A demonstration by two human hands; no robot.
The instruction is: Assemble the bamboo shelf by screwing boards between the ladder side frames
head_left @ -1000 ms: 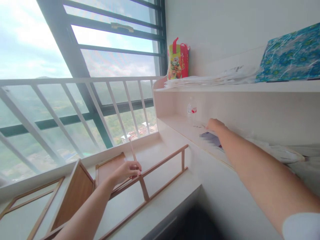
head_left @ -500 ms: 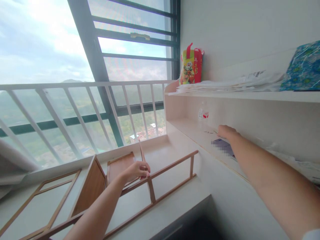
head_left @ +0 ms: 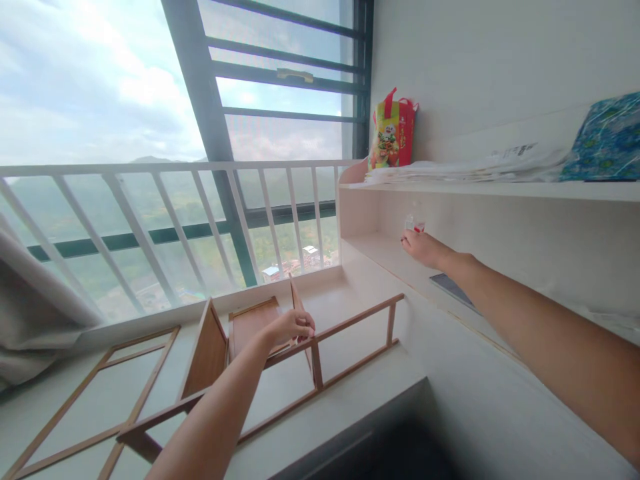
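My left hand point(head_left: 293, 327) is closed on the upper rail of a brown wooden frame point(head_left: 360, 316), close to where a short crosspiece joins it. The frame lies tilted over a pale surface, with thin wooden panels behind it, one of them a flat reddish-brown panel point(head_left: 254, 321). Stretched out over the white shelf point(head_left: 367, 248), my right hand point(head_left: 419, 247) has its fingers pinched together at the shelf's surface. Whatever is between them is too small to make out. Just behind those fingers stands a clear plastic bottle point(head_left: 414, 221), its lower part hidden by the hand.
A flat dark item point(head_left: 453, 291) lies on the shelf under my right forearm. Above, the upper shelf point(head_left: 480, 189) carries a red and yellow bag point(head_left: 394, 137), white plastic sheets point(head_left: 460, 171) and a blue patterned package point(head_left: 606, 140). A white railing point(head_left: 175, 166) runs before the window.
My right hand has moved farther along the shelf toward the bottle, covering the spot where small pieces lay. My left hand stays on the frame; the view has shifted slightly.
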